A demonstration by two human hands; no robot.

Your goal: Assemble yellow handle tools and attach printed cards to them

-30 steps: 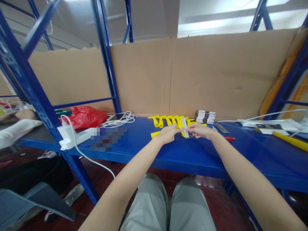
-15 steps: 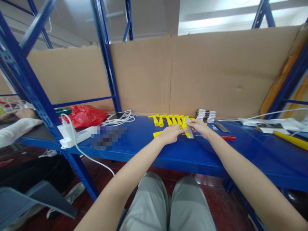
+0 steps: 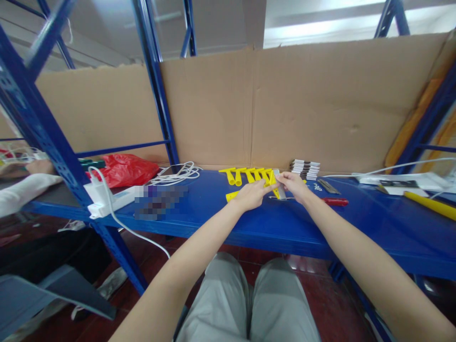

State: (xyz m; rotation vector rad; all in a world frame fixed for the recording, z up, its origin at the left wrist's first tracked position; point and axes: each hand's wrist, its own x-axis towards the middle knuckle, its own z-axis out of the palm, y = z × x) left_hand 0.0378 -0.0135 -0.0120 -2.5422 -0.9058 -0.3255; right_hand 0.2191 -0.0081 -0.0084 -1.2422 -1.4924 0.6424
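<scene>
My left hand [image 3: 250, 194] is closed around a yellow plastic scraper [image 3: 273, 180]. Its round handle end pokes out to the left of the hand, and the wide head faces right. With fingers pinched, my right hand [image 3: 292, 184] holds a flat grey metal blade [image 3: 281, 193] against that head. My fingers hide part of where the two meet. Just below the blade lies a screwdriver [image 3: 335, 202] with a red handle, its shaft pointing left. Behind my hands, several more yellow scrapers [image 3: 238, 179] stand in a row.
White small boxes [image 3: 305, 169] are stacked by the cardboard wall [image 3: 320, 104]. Loose blades [image 3: 328, 186] and small screws [image 3: 318, 187] lie on the blue shelf [image 3: 213, 218]. A power strip [image 3: 117, 199], a red bag [image 3: 130, 170] and a co-worker's arm [image 3: 28, 187] are at left.
The blade has tilted and shifted slightly up and left against the scraper head, and my right hand has moved with it. My left hand keeps its hold on the scraper.
</scene>
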